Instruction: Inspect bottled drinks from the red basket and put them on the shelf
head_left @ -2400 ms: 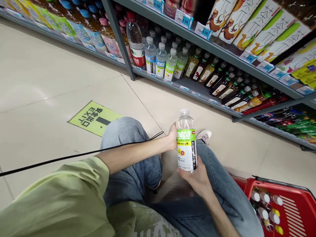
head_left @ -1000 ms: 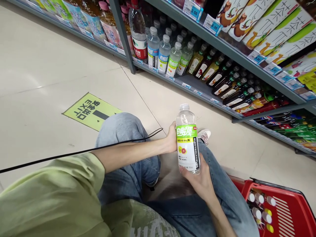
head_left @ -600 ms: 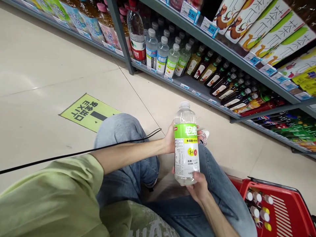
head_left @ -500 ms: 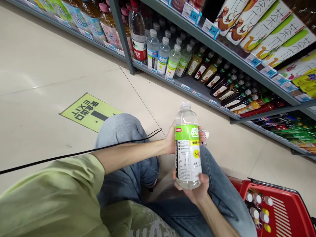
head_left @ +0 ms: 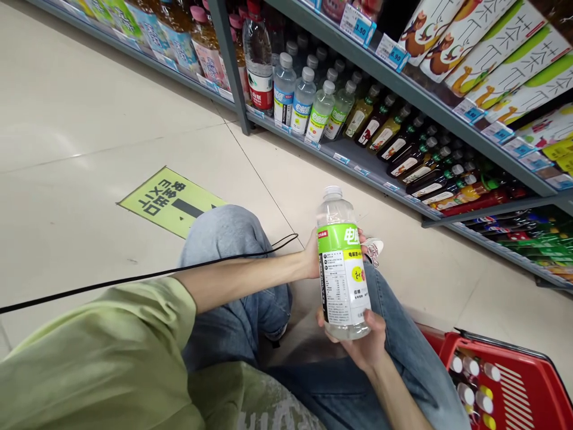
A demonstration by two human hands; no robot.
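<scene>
A clear drink bottle (head_left: 344, 275) with a white cap and a green-and-white label is held above my lap, its top leaning slightly left. My left hand (head_left: 312, 257) grips its upper part from behind, and the bottle hides most of that palm; fingertips show past the far side. Around the base curls my right hand (head_left: 370, 346), with the thumb on the lower label. Similar bottles with green labels (head_left: 321, 116) stand on the bottom shelf ahead, beside blue-labelled ones (head_left: 303, 107).
A red basket (head_left: 521, 382) holding several capped bottles sits at my right. Grey shelving (head_left: 376, 173) with dark juice bottles (head_left: 405, 161) and cartons (head_left: 487, 60) runs across ahead. A green exit sign (head_left: 172, 200) lies on the floor. One black cord (head_left: 134, 276) crosses my left arm.
The bottle has tilted slightly, its base shifting right, with both hands still around it. My view has shifted a little, so the shelves and floor sign appear farther right.
</scene>
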